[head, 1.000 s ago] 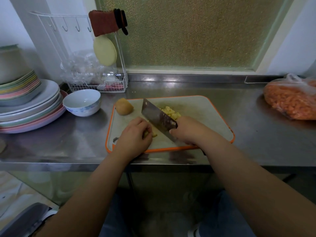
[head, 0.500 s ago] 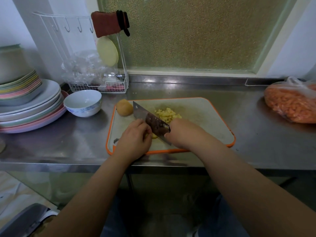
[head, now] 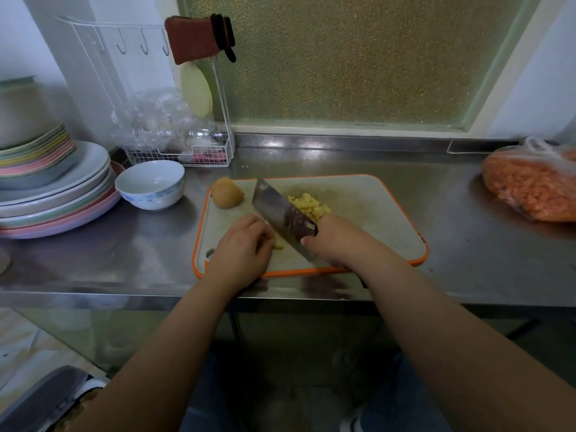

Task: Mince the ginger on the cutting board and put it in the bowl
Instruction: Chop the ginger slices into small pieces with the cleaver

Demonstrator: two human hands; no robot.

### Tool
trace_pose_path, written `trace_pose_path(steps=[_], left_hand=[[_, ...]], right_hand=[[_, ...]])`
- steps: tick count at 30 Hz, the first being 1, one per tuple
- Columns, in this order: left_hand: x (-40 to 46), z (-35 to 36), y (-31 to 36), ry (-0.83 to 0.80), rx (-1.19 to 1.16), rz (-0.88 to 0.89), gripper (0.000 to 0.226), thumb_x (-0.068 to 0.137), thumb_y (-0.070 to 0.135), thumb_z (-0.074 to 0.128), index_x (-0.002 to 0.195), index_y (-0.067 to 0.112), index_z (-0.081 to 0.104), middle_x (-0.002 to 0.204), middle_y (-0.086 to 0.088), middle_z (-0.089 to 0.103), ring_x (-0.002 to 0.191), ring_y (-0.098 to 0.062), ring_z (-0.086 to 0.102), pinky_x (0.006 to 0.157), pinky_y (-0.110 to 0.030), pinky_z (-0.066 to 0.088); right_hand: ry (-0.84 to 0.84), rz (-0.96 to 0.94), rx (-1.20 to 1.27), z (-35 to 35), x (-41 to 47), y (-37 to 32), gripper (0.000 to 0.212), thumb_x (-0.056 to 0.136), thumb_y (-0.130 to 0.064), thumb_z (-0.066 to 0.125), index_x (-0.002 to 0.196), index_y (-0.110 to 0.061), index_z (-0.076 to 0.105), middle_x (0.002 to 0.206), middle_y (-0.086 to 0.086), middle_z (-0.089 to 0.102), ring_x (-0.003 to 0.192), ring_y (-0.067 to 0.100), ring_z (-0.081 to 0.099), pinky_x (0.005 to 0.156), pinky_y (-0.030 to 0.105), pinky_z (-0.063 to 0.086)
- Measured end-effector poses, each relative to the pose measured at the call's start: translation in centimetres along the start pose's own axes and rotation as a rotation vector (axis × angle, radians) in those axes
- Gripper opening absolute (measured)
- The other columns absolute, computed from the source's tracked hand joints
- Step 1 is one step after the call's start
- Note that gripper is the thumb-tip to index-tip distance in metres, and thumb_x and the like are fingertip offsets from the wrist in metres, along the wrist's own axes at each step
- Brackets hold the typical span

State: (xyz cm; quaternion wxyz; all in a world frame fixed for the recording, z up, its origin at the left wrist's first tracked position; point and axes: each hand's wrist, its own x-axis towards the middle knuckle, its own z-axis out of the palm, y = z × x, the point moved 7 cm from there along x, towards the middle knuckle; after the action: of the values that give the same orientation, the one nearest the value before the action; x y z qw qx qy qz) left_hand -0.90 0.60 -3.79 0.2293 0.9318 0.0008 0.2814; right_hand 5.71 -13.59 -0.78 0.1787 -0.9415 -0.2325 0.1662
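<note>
Orange-rimmed cutting board (head: 374,194) on steel counter (head: 452,244). Your left hand (head: 241,249) curls its fingers, pinching a ginger piece (head: 278,244) at the fingertips. Your right hand (head: 338,240) grips the cleaver (head: 282,215), blade just beside those fingertips. Minced ginger pile (head: 308,205) lies beyond your right knuckles. Bowl (head: 151,183) sits left, off the board.

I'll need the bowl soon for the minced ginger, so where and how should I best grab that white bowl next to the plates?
Judging by its pose, take the white bowl by its rim on the near right side, thumb inside and fingers under the outer wall. It stands upright and open, and that side faces the cutting board with bare counter between. The stacked plates crowd its left.
</note>
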Motion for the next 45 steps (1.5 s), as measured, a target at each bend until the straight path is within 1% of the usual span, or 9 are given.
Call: trace_pose_path(steps=[2,6,11,16,21,31,37,41,45], left_hand=[[-0.1,-0.1,-0.2,0.008,-0.013,-0.007,0.006,0.084,0.012,0.065,0.083,0.015,0.06,0.089,0.004,0.052,0.083,-0.015,0.052,0.072,-0.023,0.038],[-0.3,-0.1,-0.4,0.021,-0.026,-0.026,0.006,0.084,0.013,0.064,0.085,0.017,0.06,0.089,0.007,0.049,0.082,-0.013,0.05,0.07,-0.026,0.04],[-0.2,0.1,-0.4,0.005,-0.02,-0.027,0.006,0.083,0.011,0.063,0.084,0.016,0.059,0.088,0.006,0.05,0.081,-0.012,0.049,0.07,-0.024,0.038],[-0.2,0.1,-0.3,-0.009,-0.006,-0.03,0.007,0.081,0.008,0.065,0.081,0.014,0.061,0.084,0.006,0.05,0.081,-0.013,0.049,0.071,-0.023,0.035],[-0.2,0.0,-0.5,-0.003,-0.002,-0.052,0.008,0.082,0.008,0.065,0.08,0.015,0.06,0.084,0.005,0.051,0.08,-0.013,0.049,0.069,-0.022,0.033],[-0.2,-0.2,-0.4,0.01,-0.022,-0.053,0.009,0.084,0.014,0.066,0.083,0.018,0.058,0.084,0.01,0.047,0.078,-0.007,0.046,0.067,-0.017,0.033],[-0.8,-0.9,-0.6,0.061,-0.044,-0.063,0.012,0.082,0.009,0.065,0.08,0.017,0.056,0.082,0.006,0.049,0.078,-0.013,0.049,0.068,-0.024,0.034],[-0.8,-0.5,-0.5,0.033,0.006,-0.036,0.011,0.081,0.009,0.065,0.081,0.016,0.057,0.082,0.008,0.046,0.079,-0.017,0.05,0.07,-0.02,0.031],[-0.6,-0.3,-0.6,0.009,0.017,-0.027,0.013,0.08,0.007,0.066,0.079,0.015,0.056,0.081,0.007,0.045,0.078,-0.016,0.048,0.069,-0.019,0.029]], right_hand=[[0.036,-0.013,-0.002,-0.2,-0.1,-0.2,0.029,0.091,-0.033,0.057,0.102,-0.007,0.064,0.073,0.004,0.051,0.074,0.024,0.051,0.063,0.027,0.037],[0.06,-0.061,-0.084,-0.4,-0.8,-1.5,0.018,0.092,-0.033,0.055,0.089,-0.016,0.055,0.067,0.0,0.046,0.063,0.017,0.047,0.05,0.026,0.031],[0.052,-0.058,-0.157,-0.3,-1.0,-2.2,0.019,0.091,-0.029,0.055,0.078,-0.015,0.049,0.068,0.001,0.047,0.062,0.019,0.048,0.051,0.027,0.033],[-0.026,-0.037,-0.2,0.4,-0.6,-2.7,0.008,0.09,-0.021,0.055,0.085,-0.015,0.054,0.071,0.002,0.051,0.061,0.017,0.048,0.05,0.026,0.034],[-0.021,-0.03,-0.21,1.2,0.3,-3.2,0.003,0.091,-0.02,0.054,0.09,-0.017,0.054,0.071,0.002,0.048,0.066,0.02,0.05,0.065,0.029,0.043],[-0.025,0.014,-0.016,0.3,0.1,-0.8,0.032,0.093,-0.032,0.056,0.11,-0.006,0.063,0.103,0.016,0.066,0.085,0.03,0.058,0.065,0.027,0.039],[0.047,-0.064,-0.089,-1.0,-1.4,-2.4,0.025,0.094,-0.03,0.051,0.102,-0.008,0.061,0.082,0.006,0.052,0.077,0.025,0.05,0.062,0.028,0.036],[0.031,-0.09,-0.182,-0.3,-1.6,-3.2,0.019,0.094,-0.025,0.05,0.08,-0.012,0.053,0.068,0.001,0.045,0.071,0.024,0.049,0.051,0.026,0.031],[0.008,-0.082,-0.206,0.1,-1.4,-3.4,0.012,0.093,-0.022,0.051,0.083,-0.016,0.049,0.067,0.001,0.045,0.069,0.024,0.049,0.063,0.028,0.037]])
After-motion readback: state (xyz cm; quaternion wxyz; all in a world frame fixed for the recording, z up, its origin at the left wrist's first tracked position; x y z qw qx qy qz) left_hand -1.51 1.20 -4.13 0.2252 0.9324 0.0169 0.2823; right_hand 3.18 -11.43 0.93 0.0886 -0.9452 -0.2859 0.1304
